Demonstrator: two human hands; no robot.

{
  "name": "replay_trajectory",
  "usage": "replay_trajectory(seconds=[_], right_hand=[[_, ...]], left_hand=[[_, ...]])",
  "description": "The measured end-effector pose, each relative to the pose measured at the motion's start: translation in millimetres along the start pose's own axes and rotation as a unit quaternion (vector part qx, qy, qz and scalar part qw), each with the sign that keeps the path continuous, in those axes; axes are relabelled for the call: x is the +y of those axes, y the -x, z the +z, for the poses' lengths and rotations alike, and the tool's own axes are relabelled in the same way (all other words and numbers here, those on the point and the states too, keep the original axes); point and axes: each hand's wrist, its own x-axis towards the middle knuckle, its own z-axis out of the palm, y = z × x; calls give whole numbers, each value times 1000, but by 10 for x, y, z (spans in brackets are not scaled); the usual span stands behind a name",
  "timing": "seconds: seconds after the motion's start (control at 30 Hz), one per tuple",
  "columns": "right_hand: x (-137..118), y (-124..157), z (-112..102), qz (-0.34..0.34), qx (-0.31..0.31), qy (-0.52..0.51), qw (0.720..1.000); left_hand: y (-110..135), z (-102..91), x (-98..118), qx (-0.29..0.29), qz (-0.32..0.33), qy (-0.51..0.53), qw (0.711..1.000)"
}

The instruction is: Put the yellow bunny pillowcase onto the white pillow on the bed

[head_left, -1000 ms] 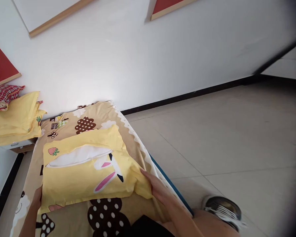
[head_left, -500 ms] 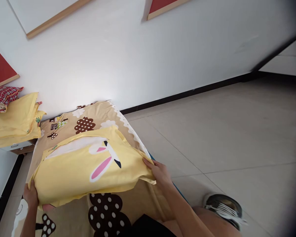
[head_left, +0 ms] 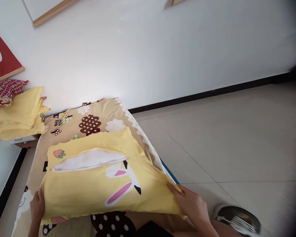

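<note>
A yellow pillow [head_left: 81,189] with a rabbit print lies across the bed, its case gaping at the top so a white inner strip [head_left: 88,161] shows. My right hand [head_left: 193,204] pinches the case at its right end and draws the cloth out taut. At the opposite end, my left hand [head_left: 37,204] has its fingers closed at the left edge of the pillow. The case's far flap, with a strawberry print, rests flat on the patterned bedsheet [head_left: 106,110].
Folded yellow bedding [head_left: 17,113] and a red checked cushion [head_left: 12,89] are piled on a small cabinet [head_left: 27,141] at left. A white wall [head_left: 162,56] runs behind the bed. My shoe [head_left: 239,219] is on the tiled floor [head_left: 236,138] at right.
The pillow has come nearer to me and lies flatter, and its far flap has unfolded to show the strawberry print. My right hand has moved right and down with the case's end.
</note>
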Motion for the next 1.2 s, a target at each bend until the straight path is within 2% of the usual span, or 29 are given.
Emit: replay_trajectory(seconds=[0.17, 0.2, 0.27, 0.3, 0.37, 0.43, 0.5, 0.53, 0.6, 0.63, 0.67, 0.73, 0.83, 0.93, 1.03, 1.2], right_hand=[[174, -67, -49, -9, -142, 3, 990], [176, -100, -97, -8, -138, 11, 990], [80, -149, -221, -3, -85, 24, 996], [-32, -151, -278, -14, -49, 24, 998], [-394, -88, -326, -100, 15, 10, 995], [-893, 65, -237, -251, 71, -5, 965], [-1414, 253, -37, -331, 79, 2, 941], [-1644, 332, 71, -373, 103, 39, 921], [-1986, 408, 223, -387, 169, 95, 902], [-2090, 398, 245, -377, 195, 112, 899], [-2150, 360, 227, -360, 214, 121, 900], [-2172, 233, 88, -338, 227, 130, 904], [-2131, 41, -218, -351, 223, 160, 895], [-2173, -85, -437, -380, 245, 180, 874], [-2251, -188, -512, -371, 279, 143, 874], [-2313, -310, -507, -321, 275, 31, 906]], left_hand=[[86, 172, 17, -23, 7, -22, 999], [85, 174, 29, -15, 10, -23, 1000], [75, 126, 121, 22, 23, -23, 999], [77, 82, 219, 56, 48, -12, 997], [129, -13, 554, 128, 153, 41, 979], [268, -75, 1073, 156, 328, 112, 925], [479, -76, 1707, 73, 519, 135, 841], [595, -54, 2029, 22, 588, 126, 799], [803, 25, 2614, -81, 681, 80, 724], [881, 74, 2861, -113, 695, 43, 709], [937, 126, 3077, -139, 693, 1, 707], [981, 232, 3445, -168, 673, -59, 718], [931, 396, 3940, -192, 660, -79, 722], [819, 571, 4363, -246, 668, -92, 696], [701, 749, 4529, -300, 657, -123, 680], [530, 980, 4284, -349, 619, -163, 684]])
